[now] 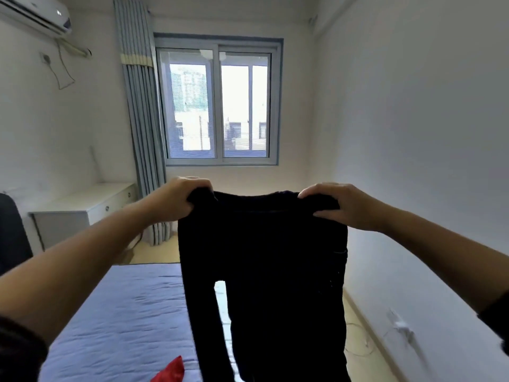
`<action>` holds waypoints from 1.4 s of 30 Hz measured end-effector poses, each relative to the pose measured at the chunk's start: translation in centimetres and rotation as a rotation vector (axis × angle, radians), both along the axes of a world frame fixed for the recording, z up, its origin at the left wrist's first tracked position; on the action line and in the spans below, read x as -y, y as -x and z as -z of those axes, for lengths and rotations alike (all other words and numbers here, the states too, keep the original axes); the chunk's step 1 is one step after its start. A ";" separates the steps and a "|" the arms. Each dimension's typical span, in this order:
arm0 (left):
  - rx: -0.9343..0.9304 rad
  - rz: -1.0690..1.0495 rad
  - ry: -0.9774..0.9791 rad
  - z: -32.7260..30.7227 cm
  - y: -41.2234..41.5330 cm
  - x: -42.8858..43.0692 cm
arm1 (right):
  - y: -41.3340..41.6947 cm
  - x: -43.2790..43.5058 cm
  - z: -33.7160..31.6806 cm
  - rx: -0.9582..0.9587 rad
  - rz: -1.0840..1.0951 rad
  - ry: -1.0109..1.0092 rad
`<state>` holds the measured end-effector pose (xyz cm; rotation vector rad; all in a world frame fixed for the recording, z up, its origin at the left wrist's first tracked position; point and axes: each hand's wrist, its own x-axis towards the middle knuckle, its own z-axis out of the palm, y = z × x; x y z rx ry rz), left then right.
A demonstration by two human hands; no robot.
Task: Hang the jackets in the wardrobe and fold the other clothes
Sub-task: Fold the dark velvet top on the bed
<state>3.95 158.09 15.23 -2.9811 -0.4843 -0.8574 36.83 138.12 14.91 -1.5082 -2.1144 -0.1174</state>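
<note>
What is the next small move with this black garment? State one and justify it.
Probably lower the black garment flat onto the blue bed for folding: left hand and right hand grip its top corners, and it hangs unfolded above the bed.

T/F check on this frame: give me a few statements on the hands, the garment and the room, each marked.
1. The left hand and right hand both grip the top edge of the black garment. True.
2. The black garment lies flat on the bed. False: it hangs in the air, held up over the bed.
3. A red item lies on the bed. True.
4. The curtain covers the window. False: it is gathered at the window's left side.
5. The air conditioner is on the right wall. False: it is high on the left wall.
</note>
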 end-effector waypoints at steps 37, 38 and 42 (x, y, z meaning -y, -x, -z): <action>0.031 -0.125 -0.221 -4.9 7.6 1.9 | 3.0 3.2 -6.4 -0.090 -0.057 0.374; 0.009 -0.069 -0.221 -5.1 7.6 2.3 | 2.9 3.1 -6.6 0.161 0.033 0.324; -0.083 -0.031 -0.238 -5.2 7.9 2.9 | 2.3 3.1 -6.1 0.623 0.239 0.205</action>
